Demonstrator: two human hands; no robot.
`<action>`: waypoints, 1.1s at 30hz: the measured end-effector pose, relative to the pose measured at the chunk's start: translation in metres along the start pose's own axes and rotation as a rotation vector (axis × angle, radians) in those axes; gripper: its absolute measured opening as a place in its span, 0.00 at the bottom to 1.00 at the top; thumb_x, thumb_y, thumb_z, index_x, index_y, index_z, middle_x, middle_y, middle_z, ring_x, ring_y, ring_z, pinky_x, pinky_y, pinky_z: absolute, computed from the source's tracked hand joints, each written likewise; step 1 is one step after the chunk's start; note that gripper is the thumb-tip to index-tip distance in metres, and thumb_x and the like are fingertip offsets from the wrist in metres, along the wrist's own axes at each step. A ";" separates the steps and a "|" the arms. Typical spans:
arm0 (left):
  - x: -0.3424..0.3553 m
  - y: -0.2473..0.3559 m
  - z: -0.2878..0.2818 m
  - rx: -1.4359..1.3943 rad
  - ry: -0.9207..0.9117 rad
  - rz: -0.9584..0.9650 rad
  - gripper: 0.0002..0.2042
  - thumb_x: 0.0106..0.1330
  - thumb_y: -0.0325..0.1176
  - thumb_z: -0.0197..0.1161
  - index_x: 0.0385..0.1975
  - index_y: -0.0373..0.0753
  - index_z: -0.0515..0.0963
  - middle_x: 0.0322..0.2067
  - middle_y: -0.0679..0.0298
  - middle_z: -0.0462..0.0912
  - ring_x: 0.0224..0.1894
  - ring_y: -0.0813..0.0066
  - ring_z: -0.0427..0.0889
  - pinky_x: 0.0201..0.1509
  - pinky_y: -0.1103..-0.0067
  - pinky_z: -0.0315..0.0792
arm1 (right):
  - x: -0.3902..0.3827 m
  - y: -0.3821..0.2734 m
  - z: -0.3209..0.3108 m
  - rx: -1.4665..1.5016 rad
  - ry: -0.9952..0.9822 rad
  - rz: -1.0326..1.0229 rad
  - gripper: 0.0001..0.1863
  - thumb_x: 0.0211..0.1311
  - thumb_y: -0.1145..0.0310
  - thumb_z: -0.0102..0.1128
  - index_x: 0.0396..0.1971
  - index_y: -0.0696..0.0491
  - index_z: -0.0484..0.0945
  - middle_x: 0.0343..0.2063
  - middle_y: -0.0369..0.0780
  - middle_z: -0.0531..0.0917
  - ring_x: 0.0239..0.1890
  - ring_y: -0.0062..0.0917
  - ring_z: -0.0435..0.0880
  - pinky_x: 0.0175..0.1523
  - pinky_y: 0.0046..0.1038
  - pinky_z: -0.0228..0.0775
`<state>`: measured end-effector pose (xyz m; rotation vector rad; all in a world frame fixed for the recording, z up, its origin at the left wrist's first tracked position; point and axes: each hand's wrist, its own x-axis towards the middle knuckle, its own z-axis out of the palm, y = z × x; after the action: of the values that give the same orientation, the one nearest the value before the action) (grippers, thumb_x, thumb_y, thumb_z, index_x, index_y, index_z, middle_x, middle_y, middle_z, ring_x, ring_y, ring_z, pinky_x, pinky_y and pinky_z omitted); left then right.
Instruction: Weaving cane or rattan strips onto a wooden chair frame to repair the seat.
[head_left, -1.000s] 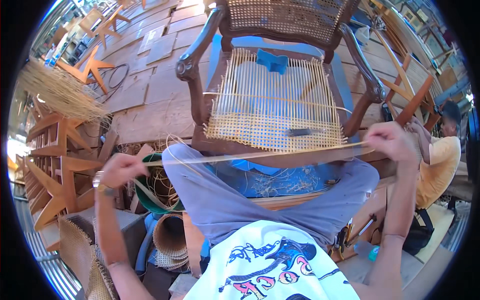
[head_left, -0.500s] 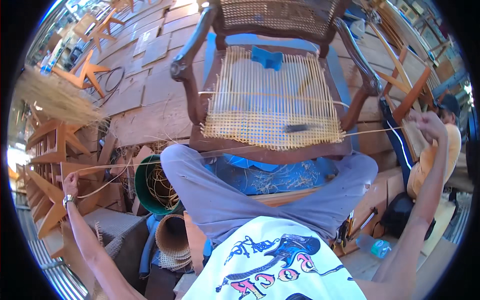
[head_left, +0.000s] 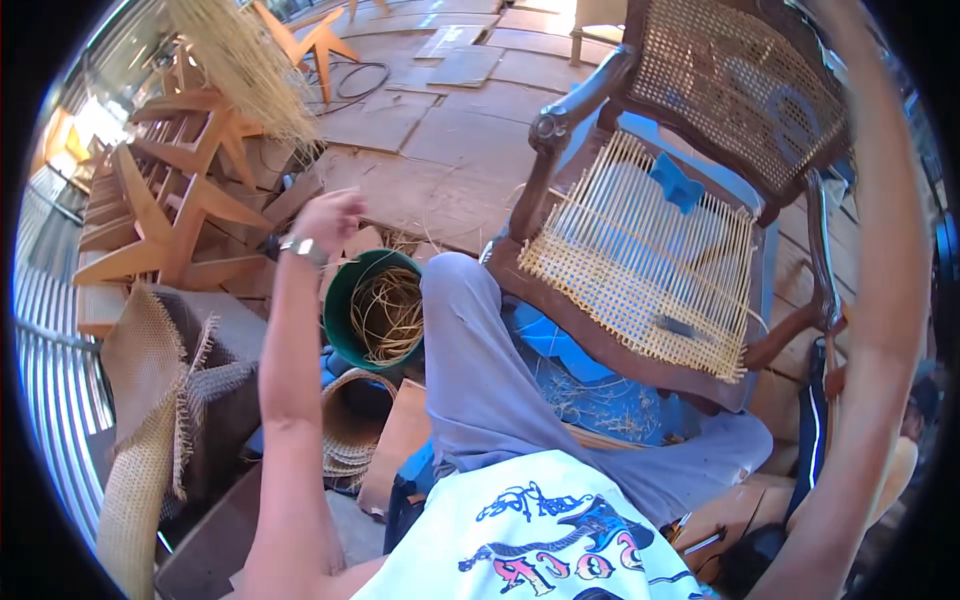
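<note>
1. Far left: webbing (head_left: 140, 365), coarse mesh, draped and curling. Stands (head_left: 185, 220): angular, smooth wood.
2. Left hand (head_left: 335, 215): near bucket, fingers curled; cannot tell whether clamped on anything.
3. Bucket (head_left: 336, 310): green, round; thin cane (head_left: 390, 315) inside, tangled loops.
4. Chair (head_left: 585, 325): right of bucket, dark carved wood. Seat (head_left: 600, 275): slender parallel strands, close-woven toward front.
5. Right forearm (head_left: 890, 250): raised; right hand beyond upper edge, finger state cannot be told.

We see daylight glaring at upper left. The fisheye bows the ribbed wall (head_left: 62, 335); our raised right forearm (head_left: 888, 210) is blurred.
</note>
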<state>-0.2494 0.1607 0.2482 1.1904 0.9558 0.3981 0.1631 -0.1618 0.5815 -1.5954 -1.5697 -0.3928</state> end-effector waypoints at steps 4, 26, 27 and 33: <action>-0.039 0.010 0.046 0.708 -0.117 0.268 0.11 0.64 0.36 0.63 0.34 0.33 0.81 0.20 0.69 0.80 0.21 0.83 0.75 0.25 0.82 0.70 | -0.026 -0.087 0.187 -0.323 -0.543 -0.038 0.13 0.65 0.65 0.51 0.33 0.60 0.77 0.28 0.46 0.80 0.30 0.33 0.76 0.36 0.33 0.68; -0.225 -0.150 -0.118 0.991 -0.104 -0.340 0.11 0.59 0.38 0.66 0.29 0.35 0.82 0.21 0.59 0.83 0.23 0.64 0.82 0.31 0.70 0.76 | -0.285 -0.115 0.295 0.777 -0.635 1.090 0.07 0.71 0.67 0.52 0.39 0.53 0.78 0.20 0.27 0.70 0.19 0.06 0.62 0.23 0.09 0.49; -0.237 -0.187 -0.126 1.290 -0.111 -0.187 0.11 0.56 0.38 0.67 0.23 0.37 0.83 0.21 0.57 0.83 0.23 0.62 0.83 0.34 0.68 0.77 | -0.286 -0.114 0.293 0.778 -0.635 1.097 0.07 0.71 0.67 0.52 0.39 0.53 0.78 0.20 0.27 0.70 0.19 0.06 0.62 0.23 0.09 0.49; -0.341 -0.280 -0.089 1.462 -0.658 -0.594 0.22 0.46 0.37 0.71 0.45 0.45 0.80 0.41 0.54 0.82 0.44 0.57 0.82 0.46 0.66 0.76 | -0.310 -0.109 0.273 0.797 -0.481 1.122 0.08 0.71 0.67 0.52 0.40 0.53 0.77 0.20 0.27 0.70 0.20 0.07 0.63 0.24 0.11 0.51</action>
<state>-0.5721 -0.1308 0.1298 1.9894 0.8900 -1.3341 -0.0791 -0.1830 0.2302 -1.6463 -0.7056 1.1351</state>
